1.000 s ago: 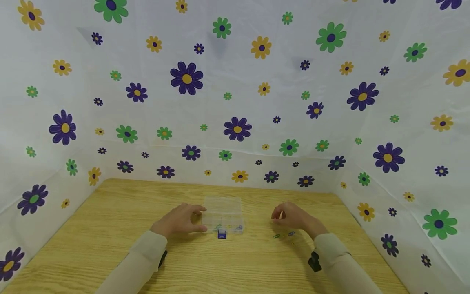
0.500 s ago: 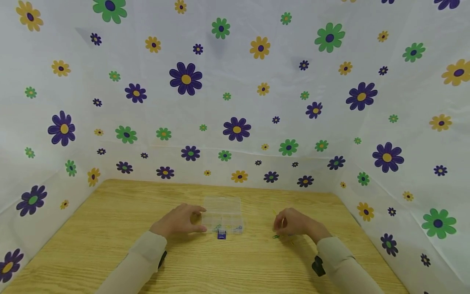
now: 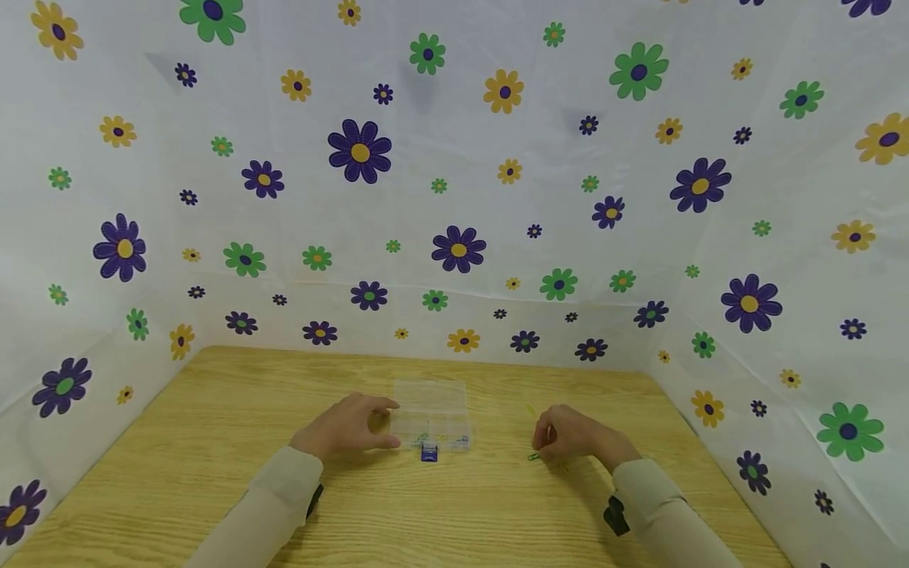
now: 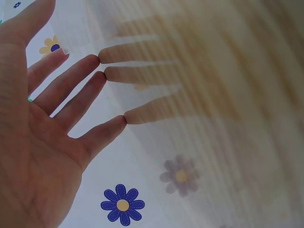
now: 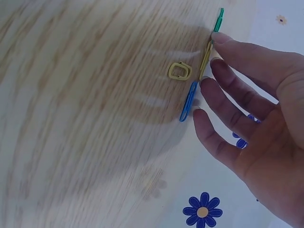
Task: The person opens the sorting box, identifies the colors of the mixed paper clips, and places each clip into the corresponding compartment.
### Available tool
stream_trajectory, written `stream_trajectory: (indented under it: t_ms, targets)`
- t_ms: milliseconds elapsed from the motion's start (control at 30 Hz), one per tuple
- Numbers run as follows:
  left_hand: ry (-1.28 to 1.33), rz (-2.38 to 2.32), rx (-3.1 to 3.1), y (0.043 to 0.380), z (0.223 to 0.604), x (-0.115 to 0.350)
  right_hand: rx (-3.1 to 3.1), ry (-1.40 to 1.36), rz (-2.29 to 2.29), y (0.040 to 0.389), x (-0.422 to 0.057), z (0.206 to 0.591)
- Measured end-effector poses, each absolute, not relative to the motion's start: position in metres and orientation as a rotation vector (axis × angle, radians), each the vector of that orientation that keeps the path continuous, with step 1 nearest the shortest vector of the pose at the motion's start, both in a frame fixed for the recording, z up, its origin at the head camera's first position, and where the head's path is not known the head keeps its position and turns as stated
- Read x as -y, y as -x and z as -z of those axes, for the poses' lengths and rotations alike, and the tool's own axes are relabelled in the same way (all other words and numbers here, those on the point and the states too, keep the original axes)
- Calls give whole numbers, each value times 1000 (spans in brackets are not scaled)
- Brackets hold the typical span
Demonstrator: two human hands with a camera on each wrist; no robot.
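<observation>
Resting by a long yellow clip (image 5: 205, 61), the right hand (image 3: 571, 431) has a grip I cannot judge. The left hand (image 3: 348, 422) holds its grip wide beside a clear box (image 3: 429, 397).

White sheeting (image 3: 298, 217) with multicoloured flowers (image 3: 359, 152) rises behind and beside a wood-grain table (image 3: 454, 513)

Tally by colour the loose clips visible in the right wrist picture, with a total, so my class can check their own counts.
Green: 1 (green clip)
Yellow: 2 (squarish yellow clip, slim yellow clip)
Blue: 1 (blue clip)
Total: 4
</observation>
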State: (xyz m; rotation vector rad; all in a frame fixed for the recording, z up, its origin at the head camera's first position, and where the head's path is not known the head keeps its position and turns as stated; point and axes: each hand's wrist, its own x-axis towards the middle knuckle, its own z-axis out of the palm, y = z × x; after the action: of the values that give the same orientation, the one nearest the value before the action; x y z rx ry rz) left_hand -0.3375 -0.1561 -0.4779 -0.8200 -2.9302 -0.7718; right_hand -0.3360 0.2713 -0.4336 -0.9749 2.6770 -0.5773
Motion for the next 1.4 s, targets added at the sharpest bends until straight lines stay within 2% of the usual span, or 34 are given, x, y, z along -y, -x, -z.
stream_trajectory:
  t_ms: [800, 1167, 1400]
  targets:
    - [851, 798, 2921, 336, 472, 156, -2739, 867, 573, 338, -256, 429]
    - [817, 800, 2936, 336, 474, 156, -2759, 1076, 575, 341, -242, 423]
    - [794, 801, 2945, 334, 473, 155, -2751, 1109, 615, 344, -234, 423]
